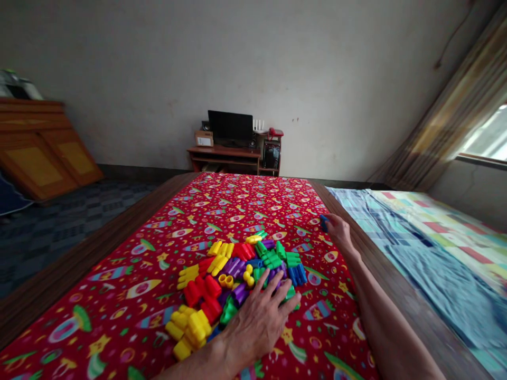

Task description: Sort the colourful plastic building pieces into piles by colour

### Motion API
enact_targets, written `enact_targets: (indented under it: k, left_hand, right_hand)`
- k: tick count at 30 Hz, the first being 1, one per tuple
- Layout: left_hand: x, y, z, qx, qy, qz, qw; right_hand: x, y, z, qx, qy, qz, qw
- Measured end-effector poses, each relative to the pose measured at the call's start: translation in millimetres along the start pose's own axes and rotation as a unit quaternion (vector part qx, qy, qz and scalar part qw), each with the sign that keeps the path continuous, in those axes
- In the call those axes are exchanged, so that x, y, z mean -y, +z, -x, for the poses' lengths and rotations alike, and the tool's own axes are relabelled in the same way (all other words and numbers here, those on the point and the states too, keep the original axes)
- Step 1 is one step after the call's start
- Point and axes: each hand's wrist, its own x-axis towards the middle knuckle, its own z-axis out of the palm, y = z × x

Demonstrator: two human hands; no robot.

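Observation:
A pile of plastic blocks in red, yellow, green, purple and blue lies on the red patterned cloth point(130, 258). My left hand point(261, 316) rests over the near right part of the pile, its fingers spread across green and purple blocks. Yellow blocks point(190, 327) are left of it, with red blocks point(204, 290) just behind them. At the right edge of the cloth, my right hand point(338, 230) pinches a small blue block point(324, 222) between thumb and fingers, apart from the pile.
Dark wooden edges point(372, 264) border the cloth. To the right is a bed with a checkered cover point(443, 224). A desk point(225, 153) with a monitor point(231, 126) stands against the far wall, and a wooden cabinet point(45, 148) at the left.

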Motion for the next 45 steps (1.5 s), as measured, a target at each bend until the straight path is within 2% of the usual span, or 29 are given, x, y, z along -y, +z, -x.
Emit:
enact_targets:
  k: [3, 5, 8, 11, 13, 15, 18, 21, 25, 29, 33, 37, 39, 41, 43, 45]
  left_hand:
    - [0, 0.4, 0, -0.003, -0.001, -0.003, 1.0]
    - [-1, -0.3, -1, -0.004, -0.002, -0.003, 1.0]
    - [-2, -1.8, -1, -0.002, -0.003, -0.003, 1.0]
    - [-3, -1.7, -2, -0.001, -0.006, -0.001, 1.0]
    - [-3, -0.6, -2, -0.002, -0.012, 0.004, 1.0]
    - [-4, 0.6, -2, -0.001, -0.015, 0.009, 1.0]
    - [-4, 1.8, -2, -0.001, -0.012, 0.013, 1.0]
    - [-3, 1.7, -3, -0.006, -0.007, 0.012, 1.0]
    - [-4, -0.3, -3, -0.005, -0.011, 0.009, 1.0]
    - [-4, -1.7, -3, -0.005, -0.009, 0.004, 1.0]
    - [-3, -0.4, -2, -0.008, -0.006, 0.006, 1.0]
    - [-3, -0.5, -2, -0.009, -0.008, 0.007, 1.0]
    - [-3, -1.0, -2, -0.01, -0.008, 0.006, 1.0]
    - [-3, -1.1, -3, -0.006, -0.007, 0.006, 1.0]
    - [-3, -0.7, -3, -0.003, -0.006, 0.009, 1.0]
    - [-4, -0.4, -3, -0.003, -0.007, 0.012, 1.0]
  right_hand:
    - [4, -4, -2, -0.022, 0.022, -0.018, 0.999]
    - [15, -7, -4, 0.004, 0.03, -0.028, 0.999]
    - [43, -4, 1, 0.15, 0.017, -0.062, 0.987]
    - [82, 13, 21, 0.311, -0.069, -0.093, 0.943]
    - [106, 28, 41, 0.374, -0.146, -0.095, 0.911]
    - [126, 42, 60, 0.4, -0.206, -0.07, 0.89]
    - [138, 55, 75, 0.393, -0.233, -0.019, 0.889]
    - [132, 58, 72, 0.379, -0.184, -0.013, 0.907]
    - [112, 57, 56, 0.358, -0.119, -0.053, 0.925]
    - [96, 56, 39, 0.274, -0.087, -0.062, 0.956]
    - [85, 57, 34, 0.19, -0.061, -0.024, 0.98]
    - [74, 54, 35, 0.12, -0.105, 0.044, 0.986]
    - [72, 45, 34, 0.139, -0.147, 0.081, 0.976]
    - [75, 35, 31, 0.195, -0.166, 0.108, 0.961]
    - [82, 26, 29, 0.238, -0.168, 0.142, 0.946]
    - [90, 21, 30, 0.243, -0.148, 0.201, 0.938]
